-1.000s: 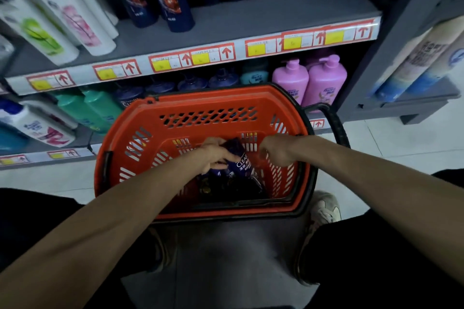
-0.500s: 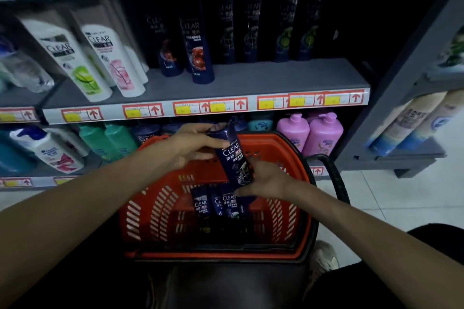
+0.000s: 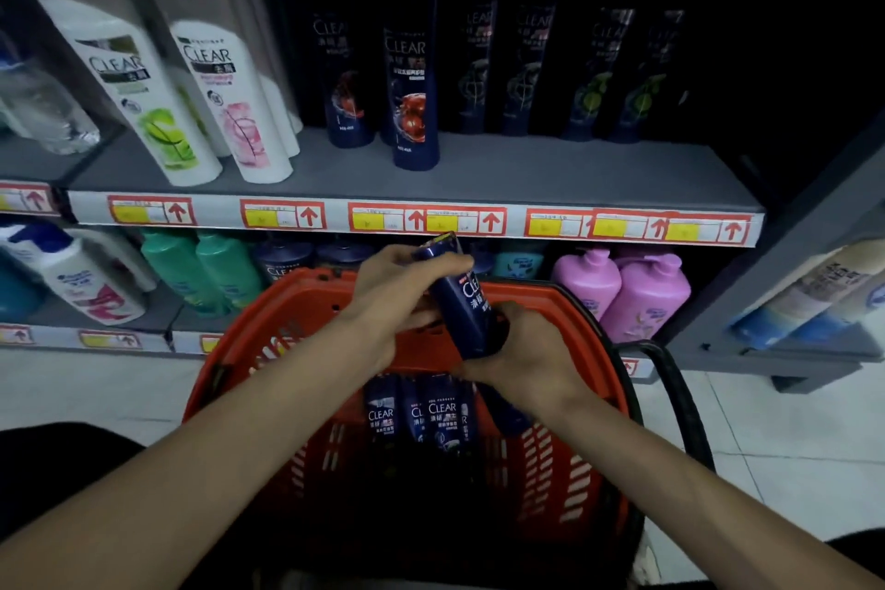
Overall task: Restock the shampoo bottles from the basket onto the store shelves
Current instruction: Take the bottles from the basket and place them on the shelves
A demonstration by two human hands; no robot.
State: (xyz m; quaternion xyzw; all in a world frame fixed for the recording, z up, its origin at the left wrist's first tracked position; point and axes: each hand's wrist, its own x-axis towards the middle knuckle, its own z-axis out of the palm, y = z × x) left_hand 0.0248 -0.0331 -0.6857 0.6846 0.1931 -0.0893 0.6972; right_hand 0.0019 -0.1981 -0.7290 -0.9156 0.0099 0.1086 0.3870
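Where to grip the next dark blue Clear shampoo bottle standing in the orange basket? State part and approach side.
Probably grip the upper body of a dark blue plastic bottle standing in the orange plastic basket, coming straight down from above. The bottles stand upright and packed side by side, so only their tops are free; the basket walls block sideways approaches.

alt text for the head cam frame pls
Both hands, left hand and right hand, hold a dark blue Clear shampoo bottle above an orange basket of more bottles, facing a grey shelf stocked with shampoo.
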